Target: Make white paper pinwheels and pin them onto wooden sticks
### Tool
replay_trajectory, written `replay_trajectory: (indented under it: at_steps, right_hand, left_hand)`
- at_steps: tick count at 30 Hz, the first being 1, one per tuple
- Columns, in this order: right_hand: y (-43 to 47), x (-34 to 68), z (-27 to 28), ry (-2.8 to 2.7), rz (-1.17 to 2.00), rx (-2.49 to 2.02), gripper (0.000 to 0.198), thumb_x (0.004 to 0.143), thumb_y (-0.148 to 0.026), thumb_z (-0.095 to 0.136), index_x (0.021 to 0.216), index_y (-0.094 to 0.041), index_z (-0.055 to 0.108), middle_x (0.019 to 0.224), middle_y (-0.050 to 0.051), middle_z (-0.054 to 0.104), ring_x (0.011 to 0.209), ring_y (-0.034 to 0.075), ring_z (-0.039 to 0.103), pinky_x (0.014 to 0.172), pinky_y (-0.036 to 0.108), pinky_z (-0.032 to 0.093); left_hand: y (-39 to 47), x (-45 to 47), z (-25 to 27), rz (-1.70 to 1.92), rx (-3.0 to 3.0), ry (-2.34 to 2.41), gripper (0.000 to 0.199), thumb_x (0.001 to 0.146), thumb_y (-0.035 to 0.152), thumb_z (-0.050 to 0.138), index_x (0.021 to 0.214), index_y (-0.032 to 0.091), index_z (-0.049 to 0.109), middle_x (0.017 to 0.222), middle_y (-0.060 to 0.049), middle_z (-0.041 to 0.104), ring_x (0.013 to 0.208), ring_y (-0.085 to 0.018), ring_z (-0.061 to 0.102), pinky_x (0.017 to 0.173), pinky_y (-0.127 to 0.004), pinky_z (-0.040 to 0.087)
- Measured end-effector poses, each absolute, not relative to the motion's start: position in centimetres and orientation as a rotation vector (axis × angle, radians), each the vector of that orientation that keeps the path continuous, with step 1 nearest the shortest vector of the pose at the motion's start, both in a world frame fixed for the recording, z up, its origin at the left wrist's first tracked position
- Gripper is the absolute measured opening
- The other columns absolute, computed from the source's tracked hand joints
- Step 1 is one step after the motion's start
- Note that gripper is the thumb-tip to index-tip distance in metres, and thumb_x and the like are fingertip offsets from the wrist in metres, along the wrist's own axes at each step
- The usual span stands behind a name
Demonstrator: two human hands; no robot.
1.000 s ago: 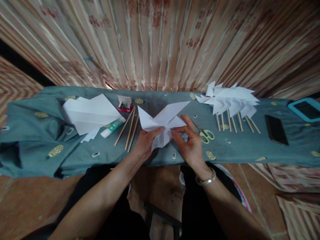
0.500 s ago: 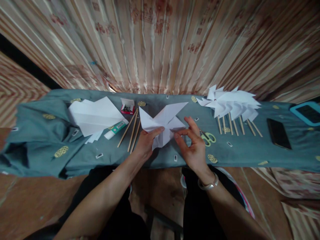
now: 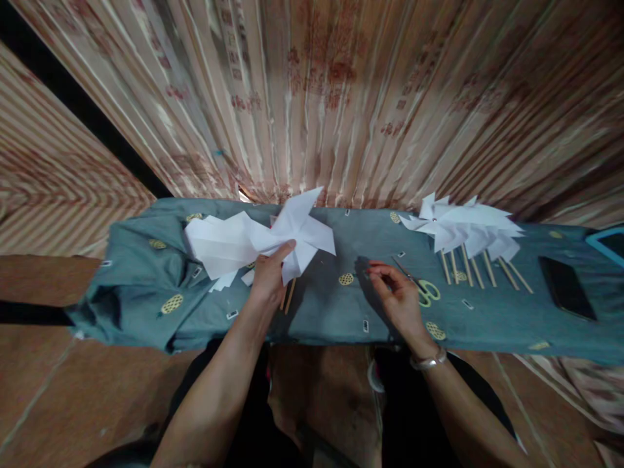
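Observation:
My left hand (image 3: pixel 270 276) is closed on a white paper pinwheel (image 3: pixel 312 235), its thumb pressed near the centre where the folded blades meet. No stick shows on this pinwheel. My right hand (image 3: pixel 397 299) is apart from it, low over the cloth, with thumb and fingertips drawn together in a pinch. Whatever may be between those fingertips is too small to make out. Scissors with pale green handles (image 3: pixel 429 293) lie just beside the right hand. Wooden sticks (image 3: pixel 288 298) lie partly hidden under the pinwheel and my left hand.
A grey-green cloth (image 3: pixel 316 318) covers the narrow table. Folded white paper (image 3: pixel 221 244) lies at left. Several finished pinwheels (image 3: pixel 480 227) on sticks overlap at right, near a dark phone (image 3: pixel 567 288) and a blue-framed device (image 3: pixel 604 247). A striped curtain (image 3: pixel 312 97) hangs behind.
My left hand has carried the pinwheel leftward, over the sticks and pin box. My right hand has come away from the paper, and its fingers have drawn together. The view has shifted left.

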State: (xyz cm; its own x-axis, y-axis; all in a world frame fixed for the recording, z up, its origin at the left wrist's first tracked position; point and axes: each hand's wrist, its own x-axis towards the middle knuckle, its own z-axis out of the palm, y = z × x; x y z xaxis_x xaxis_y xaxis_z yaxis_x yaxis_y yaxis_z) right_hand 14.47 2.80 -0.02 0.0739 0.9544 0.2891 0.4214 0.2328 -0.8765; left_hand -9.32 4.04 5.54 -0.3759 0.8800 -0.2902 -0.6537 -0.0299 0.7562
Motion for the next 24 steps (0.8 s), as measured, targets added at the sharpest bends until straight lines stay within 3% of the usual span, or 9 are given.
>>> replay_trajectory:
  at_steps: [3, 10, 13, 20, 24]
  right_hand:
    - [3.0, 11.6, 0.4, -1.647, 0.734, -1.323, 0.017, 0.087, -0.037, 0.061, 0.087, -0.022, 0.069, 0.108, 0.009, 0.075, 0.097, 0.025, 0.071, 0.092, 0.045, 0.053]
    - [8.9, 2.8, 3.6, -2.199, 0.517, -1.046, 0.016, 0.088, -0.017, 0.055, 0.09, -0.019, 0.071, 0.131, 0.015, 0.064, 0.132, 0.028, 0.054, 0.108, 0.046, 0.045]
    - [12.3, -1.0, 4.2, -2.433, 0.335, -1.037, 0.022, 0.085, -0.009, 0.053, 0.092, -0.015, 0.072, 0.14, 0.017, 0.055, 0.134, 0.03, 0.049, 0.114, 0.048, 0.038]
    - [16.2, -5.2, 3.0, -2.692, 0.032, -1.085, 0.03, 0.087, -0.012, 0.051, 0.11, -0.006, 0.07, 0.134, 0.024, 0.056, 0.137, 0.036, 0.039, 0.112, 0.051, 0.038]
    - [17.1, -5.7, 2.0, -2.73, 0.02, -1.13, 0.03, 0.084, -0.014, 0.055, 0.11, -0.008, 0.069, 0.13, 0.021, 0.06, 0.132, 0.036, 0.044, 0.111, 0.052, 0.038]
  left_hand:
    - [4.5, -12.5, 6.4, 1.842, 0.275, 1.046, 0.031, 0.062, 0.013, 0.078, 0.092, 0.015, 0.071, 0.087, -0.005, 0.078, 0.094, -0.023, 0.074, 0.089, -0.035, 0.059]
    - [4.5, -17.6, 7.2, 2.052, 0.183, 1.029, 0.024, 0.07, 0.008, 0.069, 0.093, 0.016, 0.07, 0.089, -0.004, 0.077, 0.091, -0.018, 0.074, 0.089, -0.031, 0.059]
    - [4.3, -17.9, 7.3, 2.037, 0.156, 1.015, 0.024, 0.072, 0.006, 0.067, 0.093, 0.016, 0.07, 0.086, -0.002, 0.077, 0.092, -0.017, 0.073, 0.091, -0.031, 0.058]
    - [4.3, -18.1, 7.2, 2.008, 0.173, 1.039, 0.032, 0.069, 0.009, 0.068, 0.1, 0.019, 0.071, 0.101, -0.002, 0.078, 0.098, -0.019, 0.072, 0.09, -0.029, 0.059]
    - [4.2, -18.3, 6.9, 2.002, 0.222, 1.029, 0.037, 0.065, 0.012, 0.073, 0.101, 0.02, 0.07, 0.105, -0.003, 0.077, 0.103, -0.022, 0.071, 0.091, -0.032, 0.058]
